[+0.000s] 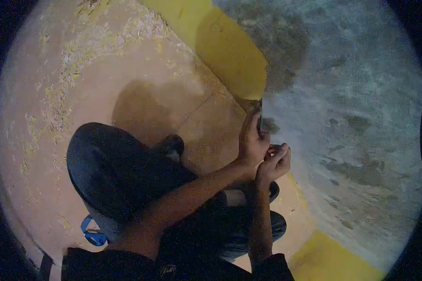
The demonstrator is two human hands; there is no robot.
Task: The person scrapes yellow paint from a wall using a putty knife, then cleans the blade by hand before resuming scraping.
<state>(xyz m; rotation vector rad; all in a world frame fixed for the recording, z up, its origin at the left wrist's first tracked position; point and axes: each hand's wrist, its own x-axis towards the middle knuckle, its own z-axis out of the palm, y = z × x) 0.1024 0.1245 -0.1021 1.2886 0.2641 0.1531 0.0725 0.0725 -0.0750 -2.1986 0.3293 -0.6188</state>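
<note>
My left hand (pixel 253 143) is raised in front of my knees, its fingers wrapped round a thin, dark, flat object (pixel 261 114) seen almost edge-on. The kind of object cannot be made out. Just below, my right hand (pixel 277 163) rests close against the left wrist with its fingers curled in. Whatever the right fingers hold, if anything, is hidden. Both forearms reach up from the bottom of the head view, over my dark trousers (pixel 108 164).
Below me is a tan floor (pixel 145 61) with flaking yellow paint. A yellow band (pixel 229 51) borders rough, stained grey concrete (pixel 361 93) on the right. A dark shoe (pixel 174 145) shows beside my knee, and a blue looped item (pixel 94 238) lies at lower left. Shadows fall ahead.
</note>
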